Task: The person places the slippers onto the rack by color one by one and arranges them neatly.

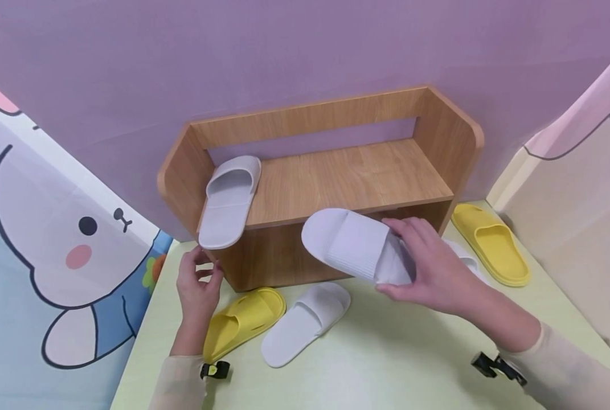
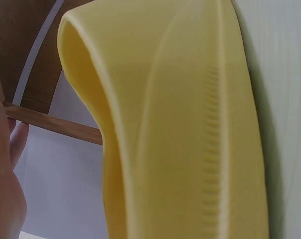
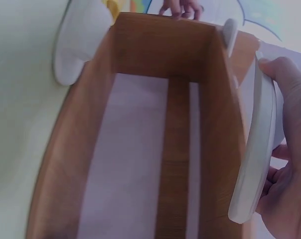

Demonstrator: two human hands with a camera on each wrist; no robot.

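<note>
My right hand grips a white slipper by its heel end, fingers on one side and thumb on the other, in front of the shelf's right half. The toe points left; the right wrist view shows this slipper edge-on beside the upper board. My left hand holds the left side panel of the small wooden shoe rack, low at its front edge. In the left wrist view its fingers lie at the panel's edge. Another white slipper sits on the upper board at the far left, overhanging the front.
A yellow slipper and a white slipper lie before the rack on the pale green tabletop. Right of the rack lies a yellow slipper, with a white slipper partly behind my right hand. Purple cloth backs the rack.
</note>
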